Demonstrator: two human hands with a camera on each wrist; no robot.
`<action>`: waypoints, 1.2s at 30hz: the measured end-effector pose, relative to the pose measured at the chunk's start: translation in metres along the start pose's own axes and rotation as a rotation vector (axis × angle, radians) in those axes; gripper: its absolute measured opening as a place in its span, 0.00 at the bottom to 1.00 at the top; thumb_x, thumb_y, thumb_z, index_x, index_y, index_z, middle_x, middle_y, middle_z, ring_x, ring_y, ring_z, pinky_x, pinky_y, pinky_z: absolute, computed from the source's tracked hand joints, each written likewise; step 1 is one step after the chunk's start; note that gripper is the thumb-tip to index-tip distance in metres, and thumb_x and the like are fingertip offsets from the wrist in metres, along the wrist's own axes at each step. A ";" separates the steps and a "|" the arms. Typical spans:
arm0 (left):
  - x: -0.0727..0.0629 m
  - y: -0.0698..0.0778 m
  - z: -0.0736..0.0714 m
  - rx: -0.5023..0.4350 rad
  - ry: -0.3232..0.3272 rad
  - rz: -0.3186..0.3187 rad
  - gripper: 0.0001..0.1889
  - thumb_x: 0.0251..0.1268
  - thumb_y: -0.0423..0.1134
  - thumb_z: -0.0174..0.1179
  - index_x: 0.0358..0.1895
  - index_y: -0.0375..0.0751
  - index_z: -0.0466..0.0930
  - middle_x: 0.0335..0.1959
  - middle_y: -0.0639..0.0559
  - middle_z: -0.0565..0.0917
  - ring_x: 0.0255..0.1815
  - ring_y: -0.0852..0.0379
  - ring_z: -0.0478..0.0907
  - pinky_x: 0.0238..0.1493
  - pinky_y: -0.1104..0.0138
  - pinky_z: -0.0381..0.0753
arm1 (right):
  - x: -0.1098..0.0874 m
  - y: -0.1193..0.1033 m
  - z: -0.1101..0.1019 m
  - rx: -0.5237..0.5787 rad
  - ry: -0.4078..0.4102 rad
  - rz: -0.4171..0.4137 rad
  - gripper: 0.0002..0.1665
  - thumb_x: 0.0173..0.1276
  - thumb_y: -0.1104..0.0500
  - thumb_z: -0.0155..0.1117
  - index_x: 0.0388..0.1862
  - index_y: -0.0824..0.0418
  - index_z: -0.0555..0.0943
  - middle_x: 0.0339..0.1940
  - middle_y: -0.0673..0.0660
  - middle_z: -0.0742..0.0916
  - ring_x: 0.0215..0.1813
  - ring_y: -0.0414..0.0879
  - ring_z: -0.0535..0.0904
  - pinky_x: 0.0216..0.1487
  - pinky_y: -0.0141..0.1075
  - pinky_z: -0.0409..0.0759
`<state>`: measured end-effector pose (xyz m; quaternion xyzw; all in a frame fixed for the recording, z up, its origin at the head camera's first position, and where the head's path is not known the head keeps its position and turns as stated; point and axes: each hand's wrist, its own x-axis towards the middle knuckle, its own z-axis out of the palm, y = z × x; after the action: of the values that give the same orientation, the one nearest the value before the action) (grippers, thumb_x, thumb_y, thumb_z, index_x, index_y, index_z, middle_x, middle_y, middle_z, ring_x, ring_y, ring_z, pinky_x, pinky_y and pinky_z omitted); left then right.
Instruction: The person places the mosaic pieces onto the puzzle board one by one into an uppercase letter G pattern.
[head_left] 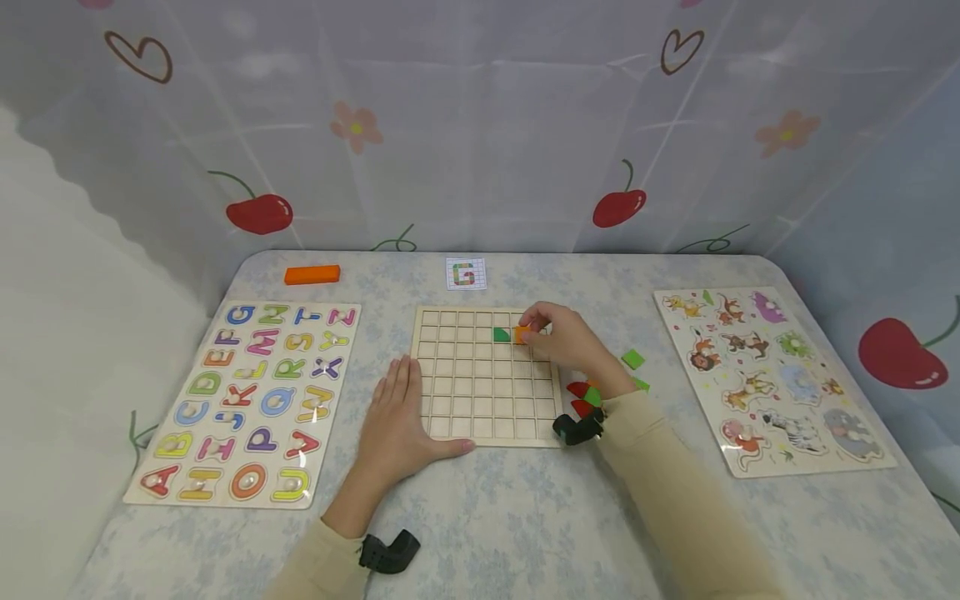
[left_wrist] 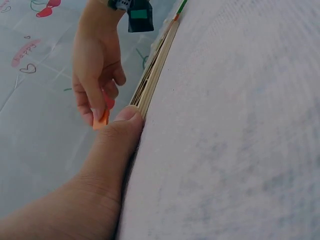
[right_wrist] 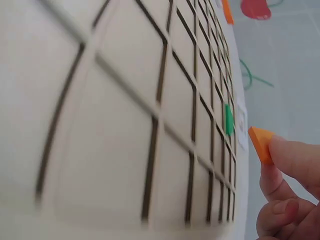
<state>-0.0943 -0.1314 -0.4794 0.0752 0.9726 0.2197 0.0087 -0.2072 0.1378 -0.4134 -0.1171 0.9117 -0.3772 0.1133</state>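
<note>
A wooden grid board (head_left: pixel 474 387) lies on the table in front of me. My left hand (head_left: pixel 397 417) rests at its left and front edges, fingers straight and thumb spread along the front. Over the board's upper right, my right hand (head_left: pixel 564 335) pinches a small orange tile (right_wrist: pixel 261 144) between thumb and fingers. In the right wrist view the tile is held above the grid. One green piece (head_left: pixel 502 335) sits in a cell just left of the orange tile. A small card (head_left: pixel 466 273) with a coloured G-shaped pattern lies behind the board.
Loose red and green pieces (head_left: pixel 592 396) lie right of the board, partly behind my right wrist, with a green square (head_left: pixel 633 358) nearby. A letter puzzle board (head_left: pixel 243 408) lies on the left, an animal puzzle board (head_left: pixel 772 383) on the right. An orange block (head_left: pixel 312 275) is at the back left.
</note>
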 end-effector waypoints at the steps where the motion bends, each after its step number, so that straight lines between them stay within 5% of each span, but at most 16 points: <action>1: 0.000 0.000 0.000 0.001 -0.001 -0.001 0.79 0.29 0.90 0.54 0.80 0.35 0.39 0.83 0.41 0.41 0.84 0.45 0.36 0.81 0.49 0.45 | 0.003 -0.004 0.005 0.007 -0.006 0.001 0.09 0.72 0.55 0.63 0.49 0.55 0.79 0.42 0.55 0.82 0.44 0.50 0.76 0.43 0.40 0.74; 11: 0.000 0.003 -0.001 -0.003 -0.003 -0.005 0.79 0.30 0.88 0.56 0.80 0.35 0.39 0.83 0.41 0.41 0.84 0.46 0.36 0.82 0.49 0.45 | 0.024 -0.027 0.039 -0.009 0.021 0.038 0.08 0.73 0.54 0.62 0.48 0.52 0.79 0.39 0.53 0.82 0.36 0.48 0.74 0.39 0.39 0.73; 36: -0.001 0.001 0.000 -0.004 0.016 0.004 0.78 0.31 0.86 0.60 0.80 0.33 0.40 0.82 0.39 0.43 0.84 0.44 0.37 0.82 0.49 0.45 | 0.029 -0.035 0.050 -0.224 0.028 0.018 0.11 0.71 0.54 0.64 0.51 0.51 0.84 0.45 0.52 0.81 0.43 0.48 0.78 0.42 0.41 0.80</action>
<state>-0.0935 -0.1308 -0.4786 0.0752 0.9721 0.2220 0.0004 -0.2159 0.0721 -0.4268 -0.1159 0.9506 -0.2735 0.0902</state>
